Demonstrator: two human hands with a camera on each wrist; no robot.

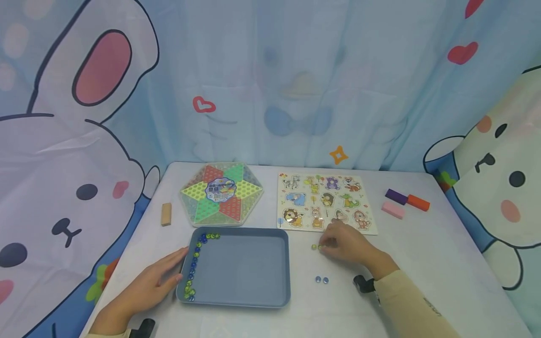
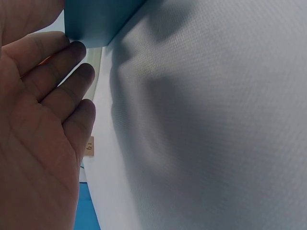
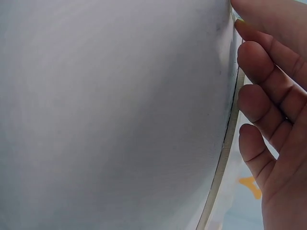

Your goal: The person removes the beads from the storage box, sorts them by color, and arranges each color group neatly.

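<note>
A blue-grey tray (image 1: 243, 267) lies on the table, with a row of green and blue marbles (image 1: 193, 265) along its left side and upper left corner. My left hand (image 1: 145, 286) rests at the tray's left edge, fingers extended, fingertips right at the rim. To the right of the tray, my right hand (image 1: 348, 244) reaches down with thumb and index finger at a green marble, a bit of which shows between them in the right wrist view. Beside it lies another green marble (image 1: 314, 247). Two blue marbles (image 1: 321, 280) sit nearer the front.
Behind the tray is a hexagonal star-patterned board game (image 1: 221, 194). An animal puzzle board (image 1: 325, 202) lies just beyond my right hand. Purple, orange and pink blocks (image 1: 393, 210) are at the right, a wooden block (image 1: 166, 214) at the left. A printed curtain (image 1: 253, 84) hangs behind.
</note>
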